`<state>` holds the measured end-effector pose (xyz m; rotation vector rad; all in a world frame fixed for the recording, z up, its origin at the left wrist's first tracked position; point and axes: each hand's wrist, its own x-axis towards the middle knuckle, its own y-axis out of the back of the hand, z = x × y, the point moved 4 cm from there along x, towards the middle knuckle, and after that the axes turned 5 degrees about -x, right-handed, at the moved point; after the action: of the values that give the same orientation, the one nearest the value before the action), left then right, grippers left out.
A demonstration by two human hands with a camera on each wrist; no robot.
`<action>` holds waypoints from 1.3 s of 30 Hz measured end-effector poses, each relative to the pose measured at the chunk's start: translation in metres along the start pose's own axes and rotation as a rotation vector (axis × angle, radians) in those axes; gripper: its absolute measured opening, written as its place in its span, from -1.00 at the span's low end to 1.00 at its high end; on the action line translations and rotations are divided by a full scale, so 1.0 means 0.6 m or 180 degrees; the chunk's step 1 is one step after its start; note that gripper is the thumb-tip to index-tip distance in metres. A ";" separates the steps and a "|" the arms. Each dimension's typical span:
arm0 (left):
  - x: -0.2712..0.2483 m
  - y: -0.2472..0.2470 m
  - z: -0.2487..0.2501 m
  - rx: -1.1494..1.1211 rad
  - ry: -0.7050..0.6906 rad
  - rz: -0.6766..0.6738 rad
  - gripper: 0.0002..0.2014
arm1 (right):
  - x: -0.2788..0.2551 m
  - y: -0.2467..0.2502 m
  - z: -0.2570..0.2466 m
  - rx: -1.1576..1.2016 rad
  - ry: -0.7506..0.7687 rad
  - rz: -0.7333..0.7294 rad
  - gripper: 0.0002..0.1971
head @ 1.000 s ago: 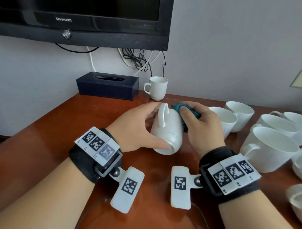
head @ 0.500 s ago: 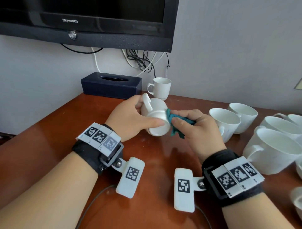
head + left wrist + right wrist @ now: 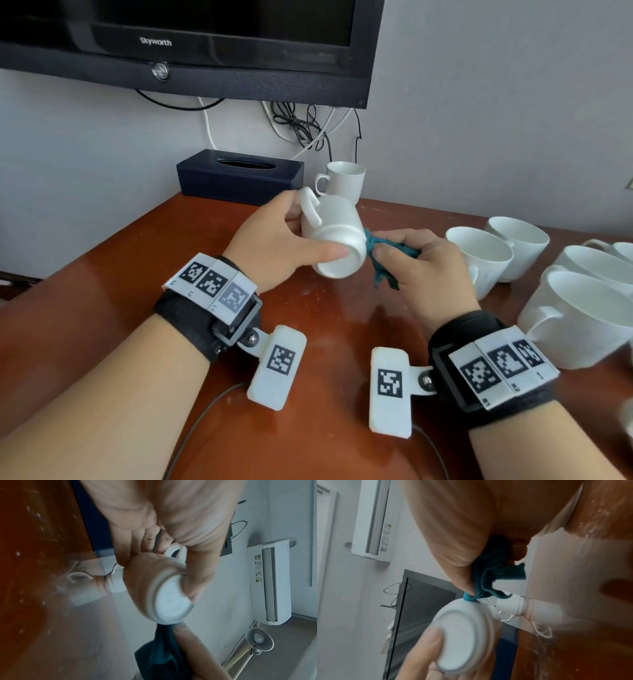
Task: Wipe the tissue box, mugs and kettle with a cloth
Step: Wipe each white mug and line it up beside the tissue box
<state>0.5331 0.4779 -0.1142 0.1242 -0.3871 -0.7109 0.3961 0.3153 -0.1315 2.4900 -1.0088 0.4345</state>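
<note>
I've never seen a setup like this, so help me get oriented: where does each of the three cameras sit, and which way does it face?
Head: worn on the head, looks down at the table; shows both forearms, left hand gripping the mug, right hand gripping the cloth.
Left wrist: looks along the left palm at the mug's base; a right fingertip shows.
Right wrist: looks along the right palm at cloth and mug; left fingers show.
Shared: both wrist views show the mug's base touching the cloth.
</note>
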 end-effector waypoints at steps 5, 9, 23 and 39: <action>0.001 0.007 0.003 -0.0178 -0.0045 0.0000 -0.18 | -0.002 0.008 -0.003 0.0502 -0.0084 0.0139 -0.85; -0.001 0.003 -0.002 -0.0078 0.0009 -0.0151 -0.14 | 0.002 0.006 0.003 0.0717 -0.0113 0.0284 -0.81; 0.001 0.001 -0.002 0.0179 0.0103 0.0364 -0.35 | -0.014 -0.019 -0.023 0.0615 0.0162 -0.0289 -0.63; -0.003 -0.025 -0.002 -0.0073 -0.0106 -0.0940 -0.11 | 0.000 -0.006 -0.017 0.0577 0.0010 0.0240 -0.72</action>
<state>0.5229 0.4678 -0.1194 0.1496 -0.3966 -1.0095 0.3971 0.3224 -0.1239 2.6150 -1.1096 0.5764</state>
